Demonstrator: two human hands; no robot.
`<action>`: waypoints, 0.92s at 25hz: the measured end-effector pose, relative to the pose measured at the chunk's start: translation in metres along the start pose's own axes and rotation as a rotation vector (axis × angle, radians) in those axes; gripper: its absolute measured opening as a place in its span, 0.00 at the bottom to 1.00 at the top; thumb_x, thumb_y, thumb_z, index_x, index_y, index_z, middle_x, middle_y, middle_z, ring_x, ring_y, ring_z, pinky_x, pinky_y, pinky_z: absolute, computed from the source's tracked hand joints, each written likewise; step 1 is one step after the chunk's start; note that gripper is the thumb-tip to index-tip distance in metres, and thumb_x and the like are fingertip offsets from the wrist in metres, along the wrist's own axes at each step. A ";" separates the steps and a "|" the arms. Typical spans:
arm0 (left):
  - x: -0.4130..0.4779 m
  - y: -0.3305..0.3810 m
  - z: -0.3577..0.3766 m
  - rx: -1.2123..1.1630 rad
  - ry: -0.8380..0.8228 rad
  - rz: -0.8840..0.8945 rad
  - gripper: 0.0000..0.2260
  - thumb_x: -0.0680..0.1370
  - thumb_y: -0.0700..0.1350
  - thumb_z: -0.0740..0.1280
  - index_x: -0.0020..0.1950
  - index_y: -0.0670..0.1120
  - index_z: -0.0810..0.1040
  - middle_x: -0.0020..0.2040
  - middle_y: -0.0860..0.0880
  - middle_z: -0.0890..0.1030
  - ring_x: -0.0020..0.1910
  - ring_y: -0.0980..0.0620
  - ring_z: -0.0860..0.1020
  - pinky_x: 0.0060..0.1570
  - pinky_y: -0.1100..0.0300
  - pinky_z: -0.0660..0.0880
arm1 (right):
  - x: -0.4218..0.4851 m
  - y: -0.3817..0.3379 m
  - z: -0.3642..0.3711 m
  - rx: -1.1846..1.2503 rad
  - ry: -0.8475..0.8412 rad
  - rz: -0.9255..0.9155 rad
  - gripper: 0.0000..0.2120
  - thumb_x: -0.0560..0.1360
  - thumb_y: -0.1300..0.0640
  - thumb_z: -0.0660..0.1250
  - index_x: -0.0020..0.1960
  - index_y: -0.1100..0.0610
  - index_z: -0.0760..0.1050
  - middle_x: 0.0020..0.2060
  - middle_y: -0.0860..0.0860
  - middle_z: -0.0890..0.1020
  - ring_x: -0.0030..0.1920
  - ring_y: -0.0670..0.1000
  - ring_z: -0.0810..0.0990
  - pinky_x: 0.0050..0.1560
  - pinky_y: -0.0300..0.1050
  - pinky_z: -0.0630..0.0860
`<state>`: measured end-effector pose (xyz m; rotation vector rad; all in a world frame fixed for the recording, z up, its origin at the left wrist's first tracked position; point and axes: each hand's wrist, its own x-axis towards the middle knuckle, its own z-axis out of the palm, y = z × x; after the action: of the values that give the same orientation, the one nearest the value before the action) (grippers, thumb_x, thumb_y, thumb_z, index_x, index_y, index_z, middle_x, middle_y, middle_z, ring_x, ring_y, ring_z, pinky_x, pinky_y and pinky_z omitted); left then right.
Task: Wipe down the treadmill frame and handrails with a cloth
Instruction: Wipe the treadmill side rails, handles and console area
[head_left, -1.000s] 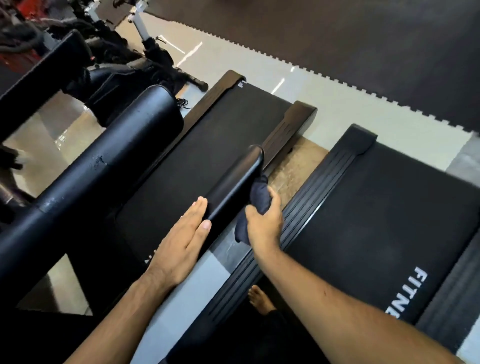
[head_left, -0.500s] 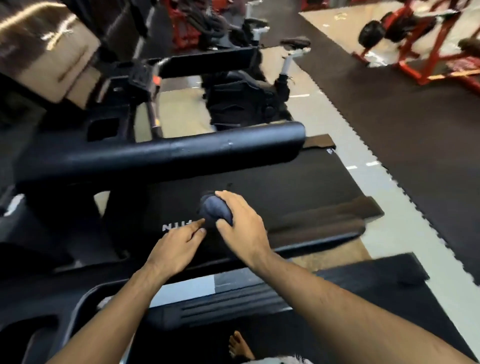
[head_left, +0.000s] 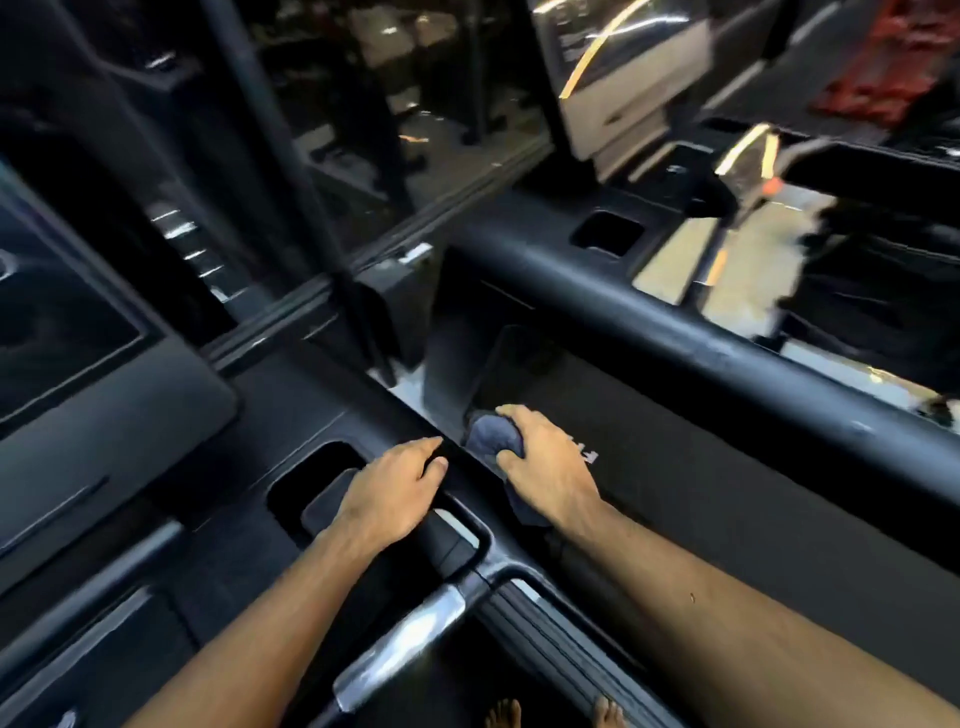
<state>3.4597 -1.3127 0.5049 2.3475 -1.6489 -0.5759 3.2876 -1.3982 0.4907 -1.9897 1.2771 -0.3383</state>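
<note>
Gripping a bunched dark-blue cloth (head_left: 491, 441) in the right hand (head_left: 550, 473), curled tight round the wad, right at the edge of the black treadmill frame (head_left: 322, 405) just left of it. Resting the left hand (head_left: 395, 488) flat on that frame, loose and unclenched, holding nothing, just beside the cloth and over a recess (head_left: 296, 483). Beyond the right hand, a padded handrail (head_left: 649, 306).

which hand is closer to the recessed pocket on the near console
Left. The left hand rests at the edge of the recessed pocket, partly over it. The right hand is farther to the right, gripping the cloth.
</note>
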 end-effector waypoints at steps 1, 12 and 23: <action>0.001 -0.006 -0.003 0.006 0.026 -0.038 0.21 0.83 0.53 0.56 0.75 0.53 0.66 0.74 0.52 0.69 0.73 0.54 0.66 0.70 0.57 0.62 | 0.013 -0.006 0.005 0.001 -0.040 -0.023 0.26 0.73 0.57 0.65 0.70 0.46 0.68 0.65 0.48 0.77 0.64 0.55 0.76 0.66 0.50 0.70; 0.101 -0.080 -0.043 0.161 0.132 -0.239 0.25 0.83 0.52 0.54 0.79 0.47 0.57 0.79 0.47 0.57 0.79 0.51 0.53 0.77 0.50 0.52 | 0.178 -0.081 0.074 0.078 -0.100 -0.072 0.17 0.76 0.53 0.62 0.65 0.47 0.71 0.60 0.50 0.77 0.58 0.57 0.79 0.58 0.53 0.75; 0.153 -0.127 -0.041 0.236 0.107 -0.297 0.27 0.83 0.51 0.52 0.80 0.46 0.50 0.81 0.48 0.50 0.79 0.53 0.45 0.78 0.50 0.45 | 0.244 -0.095 0.141 0.112 -0.457 -0.167 0.27 0.81 0.36 0.53 0.79 0.35 0.54 0.81 0.42 0.54 0.80 0.50 0.57 0.77 0.53 0.56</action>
<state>3.6312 -1.4138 0.4628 2.7664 -1.3996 -0.3112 3.5467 -1.5260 0.4200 -1.9363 0.7919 -0.0255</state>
